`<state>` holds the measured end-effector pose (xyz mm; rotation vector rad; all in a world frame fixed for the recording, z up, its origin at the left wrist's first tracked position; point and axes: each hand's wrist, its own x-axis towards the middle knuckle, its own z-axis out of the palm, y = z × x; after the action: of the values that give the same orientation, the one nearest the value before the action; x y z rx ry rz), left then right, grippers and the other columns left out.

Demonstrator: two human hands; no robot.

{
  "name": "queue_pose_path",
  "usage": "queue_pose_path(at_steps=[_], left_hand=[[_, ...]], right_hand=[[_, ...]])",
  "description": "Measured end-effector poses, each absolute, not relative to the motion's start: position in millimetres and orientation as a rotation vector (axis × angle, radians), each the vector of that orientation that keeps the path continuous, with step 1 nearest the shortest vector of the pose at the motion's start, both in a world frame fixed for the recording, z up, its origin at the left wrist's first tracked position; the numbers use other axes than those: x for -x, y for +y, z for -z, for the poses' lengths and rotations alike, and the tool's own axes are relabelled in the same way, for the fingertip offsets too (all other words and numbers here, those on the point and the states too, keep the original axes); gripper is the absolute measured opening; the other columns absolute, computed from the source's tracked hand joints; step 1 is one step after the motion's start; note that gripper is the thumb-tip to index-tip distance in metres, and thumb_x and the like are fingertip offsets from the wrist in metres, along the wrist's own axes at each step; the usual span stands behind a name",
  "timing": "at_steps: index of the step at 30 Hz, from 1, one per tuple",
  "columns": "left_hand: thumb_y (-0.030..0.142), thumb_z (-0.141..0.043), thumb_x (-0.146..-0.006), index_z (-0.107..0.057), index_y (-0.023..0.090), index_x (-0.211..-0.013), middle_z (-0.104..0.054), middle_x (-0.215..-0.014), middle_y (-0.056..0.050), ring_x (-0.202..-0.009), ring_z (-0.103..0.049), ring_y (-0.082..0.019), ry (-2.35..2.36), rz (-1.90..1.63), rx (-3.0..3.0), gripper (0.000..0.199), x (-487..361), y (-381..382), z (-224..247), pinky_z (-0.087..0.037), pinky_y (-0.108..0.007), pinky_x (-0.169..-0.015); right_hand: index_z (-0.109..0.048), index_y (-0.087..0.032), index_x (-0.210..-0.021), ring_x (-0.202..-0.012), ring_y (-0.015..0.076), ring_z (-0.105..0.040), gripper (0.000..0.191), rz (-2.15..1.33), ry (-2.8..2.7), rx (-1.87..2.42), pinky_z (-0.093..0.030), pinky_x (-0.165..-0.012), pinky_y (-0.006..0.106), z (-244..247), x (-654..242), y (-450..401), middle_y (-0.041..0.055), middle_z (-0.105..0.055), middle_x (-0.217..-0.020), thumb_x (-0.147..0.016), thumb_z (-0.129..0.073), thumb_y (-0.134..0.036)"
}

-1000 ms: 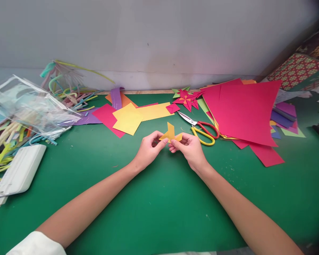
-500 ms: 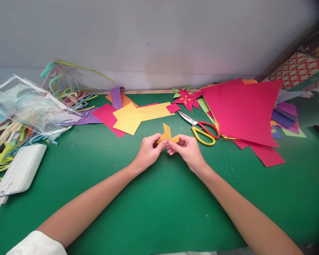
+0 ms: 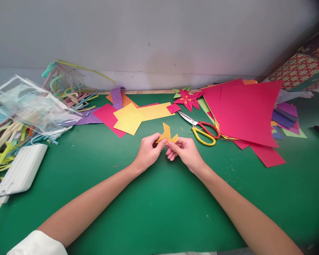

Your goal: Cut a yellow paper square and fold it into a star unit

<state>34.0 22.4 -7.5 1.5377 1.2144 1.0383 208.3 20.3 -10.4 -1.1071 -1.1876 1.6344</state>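
Observation:
A small folded piece of yellow-orange paper (image 3: 166,133) with pointed flaps is held between both hands above the green table (image 3: 159,205). My left hand (image 3: 149,150) pinches its left side between thumb and fingers. On its lower right, my right hand (image 3: 186,150) grips it with the thumb on top and fingers curled beneath. Scissors (image 3: 202,129) with one red and one yellow handle lie just beyond my right hand. Behind them sit folded red and green paper stars (image 3: 188,99) and a small red folded square (image 3: 173,108).
Yellow paper sheets (image 3: 129,118) and a red square (image 3: 106,115) lie beyond my left hand. Large red sheets (image 3: 244,109) are stacked at the right. Pipe cleaners (image 3: 69,94), a clear plastic bag (image 3: 26,102) and a white power bank (image 3: 22,170) with a cable occupy the left.
The right flap of the folded paper now stands more upright, and my right fingers have shifted slightly beneath it. Both hands stay in nearly the same place.

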Motion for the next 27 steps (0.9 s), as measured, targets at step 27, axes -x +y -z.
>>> queue_pose_path(at_steps=[27], left_hand=[[0.043,-0.062,-0.095,-0.052,0.019,-0.074,-0.05,-0.068,0.003,-0.062,-0.049,-0.012,1.217,-1.02,-1.493,0.034,-33.2,24.5,7.7,-0.038,-0.025,-0.056]], right_hand=[[-0.068,-0.015,-0.077,-0.049,0.014,-0.064,0.041,-1.669,-1.204,1.095,-0.051,-0.044,0.023,6.7,-212.6,20.5,0.0035,-0.071,-0.062,-0.083,-0.079,-0.055]])
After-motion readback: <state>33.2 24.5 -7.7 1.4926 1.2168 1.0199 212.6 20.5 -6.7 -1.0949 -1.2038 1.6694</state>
